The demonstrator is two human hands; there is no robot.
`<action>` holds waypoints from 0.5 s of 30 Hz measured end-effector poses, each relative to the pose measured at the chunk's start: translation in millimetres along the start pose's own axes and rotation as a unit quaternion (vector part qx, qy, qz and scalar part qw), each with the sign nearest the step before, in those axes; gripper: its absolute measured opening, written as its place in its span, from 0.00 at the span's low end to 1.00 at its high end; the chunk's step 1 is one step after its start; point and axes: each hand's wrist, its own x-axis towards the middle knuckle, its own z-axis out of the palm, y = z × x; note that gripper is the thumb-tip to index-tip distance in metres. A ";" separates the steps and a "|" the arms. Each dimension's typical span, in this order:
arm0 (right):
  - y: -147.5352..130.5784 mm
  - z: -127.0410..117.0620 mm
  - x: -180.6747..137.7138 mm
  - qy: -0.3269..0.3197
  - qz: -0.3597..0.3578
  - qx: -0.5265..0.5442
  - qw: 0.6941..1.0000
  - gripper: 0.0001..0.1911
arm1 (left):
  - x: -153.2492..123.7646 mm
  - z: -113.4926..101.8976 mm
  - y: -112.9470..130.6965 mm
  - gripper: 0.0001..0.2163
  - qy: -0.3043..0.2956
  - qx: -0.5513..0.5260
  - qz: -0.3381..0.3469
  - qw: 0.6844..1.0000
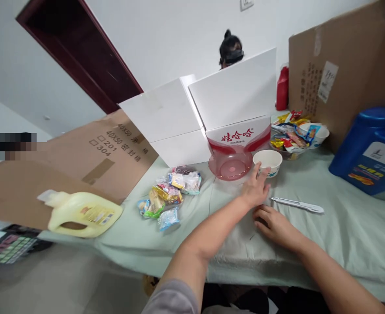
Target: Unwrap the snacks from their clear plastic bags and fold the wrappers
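My left hand (256, 188) reaches forward with fingers apart, its fingertips at the near side of a white paper bowl (270, 158). Whether they press on the bowl is hard to tell; they are not wrapped round it. My right hand (277, 224) rests on the cloth just nearer to me, fingers loosely bent and thumb apart, with nothing visible in it. White tongs (298, 205) lie to its right. Left of the bowl sits a clear pink plastic dish (230, 168).
Several wrapped snacks (168, 194) lie on the green cloth (345, 235) at left. Behind stands an open carton (238, 135). More snacks fill a bowl (292, 133) at back right. A blue jug (369, 152), a yellow bottle (84, 213) and cardboard sheets (342, 65) flank the table.
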 end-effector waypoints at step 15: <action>3.6 -4.4 -13.7 0.122 -0.040 -0.075 0.989 0.11 | -283.2 -136.8 -142.5 0.18 0.181 0.258 -0.282 0.906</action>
